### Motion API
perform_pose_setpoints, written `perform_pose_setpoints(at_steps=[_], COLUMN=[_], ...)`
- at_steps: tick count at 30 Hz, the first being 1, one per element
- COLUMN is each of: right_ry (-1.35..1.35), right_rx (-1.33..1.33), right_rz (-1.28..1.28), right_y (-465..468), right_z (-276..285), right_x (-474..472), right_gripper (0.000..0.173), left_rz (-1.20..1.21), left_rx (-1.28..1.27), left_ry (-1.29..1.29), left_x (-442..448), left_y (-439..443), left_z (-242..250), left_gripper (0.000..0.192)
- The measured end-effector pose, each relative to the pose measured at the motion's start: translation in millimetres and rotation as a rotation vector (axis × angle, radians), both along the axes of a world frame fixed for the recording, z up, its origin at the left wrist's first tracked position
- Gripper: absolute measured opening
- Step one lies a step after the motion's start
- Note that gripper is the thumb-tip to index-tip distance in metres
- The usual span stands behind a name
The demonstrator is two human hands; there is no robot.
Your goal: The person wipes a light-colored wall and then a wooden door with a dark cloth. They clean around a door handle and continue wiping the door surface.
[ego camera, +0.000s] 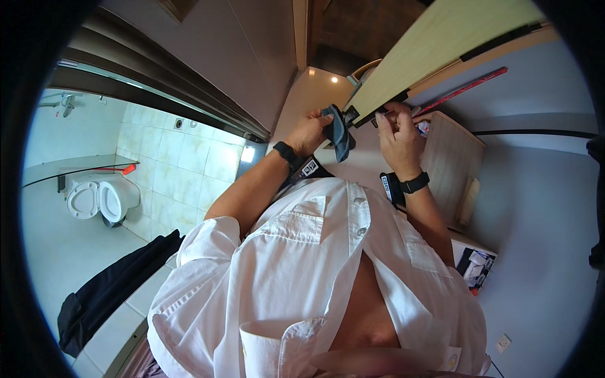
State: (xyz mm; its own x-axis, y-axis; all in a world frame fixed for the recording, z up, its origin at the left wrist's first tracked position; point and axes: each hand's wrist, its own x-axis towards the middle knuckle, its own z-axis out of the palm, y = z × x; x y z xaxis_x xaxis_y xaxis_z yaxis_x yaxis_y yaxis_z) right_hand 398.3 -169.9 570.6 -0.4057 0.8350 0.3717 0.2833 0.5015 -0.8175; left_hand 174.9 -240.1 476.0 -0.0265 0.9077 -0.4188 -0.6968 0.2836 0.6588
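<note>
Before my chest, my left hand (309, 131) grips a dark blue-grey cloth (338, 134) that hangs down from the fingers. The cloth is against or close beside a black metal fitting (350, 115) at the lower end of a pale wooden door or panel (406, 56). On the other side of that end is my right hand (399, 125), its fingers bent near a small dark part at the panel's edge; whether they pinch it cannot be made out. Both wrists wear black straps.
A wooden cabinet (451, 160) stands at the right, near a red stick (463, 90) by the wall. At left, beyond a dark door frame (179, 108), are a toilet (111, 201) and black clothing (116, 288) over a tiled ledge. A printed box (474, 267) sits lower right.
</note>
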Motion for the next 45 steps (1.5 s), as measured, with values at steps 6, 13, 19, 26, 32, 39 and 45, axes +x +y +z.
perform_pose_setpoints(at_steps=[6,13,19,26,32,39,45], right_ry=[-0.011,-0.202,-0.317,-0.184,0.006,-0.249,-0.44], right_rx=[-0.019,-0.138,-0.316,-0.062,0.271,0.139,0.151], right_rz=[0.044,0.069,0.28,0.267,-0.217,-0.236,-0.159], right_y=[9.9,22.6,25.7,32.1,67.0,82.1,66.9], right_z=[-8.1,-27.0,-42.9,-36.9,-20.9,-45.3,-54.7], right_x=[1.2,24.3,18.9,6.8,13.8,2.5,-21.5], right_gripper=[0.027,0.024,0.033,0.04,0.033,0.031,0.021], left_rz=[0.142,0.216,0.05,-0.134,0.025,0.367,0.386], left_rx=[0.028,-0.128,-0.35,-0.007,0.276,0.099,0.593], left_ry=[0.101,0.503,0.186,0.042,0.346,1.228,1.222], left_x=[9.3,-0.1,4.2,46.8,36.6,23.3,18.0], left_y=[14.3,39.6,37.5,32.2,50.7,42.0,76.9], left_z=[-13.5,-37.8,-29.2,29.2,49.9,66.1,74.1], left_gripper=[0.015,0.018,0.019,0.021,0.021,0.043,0.058])
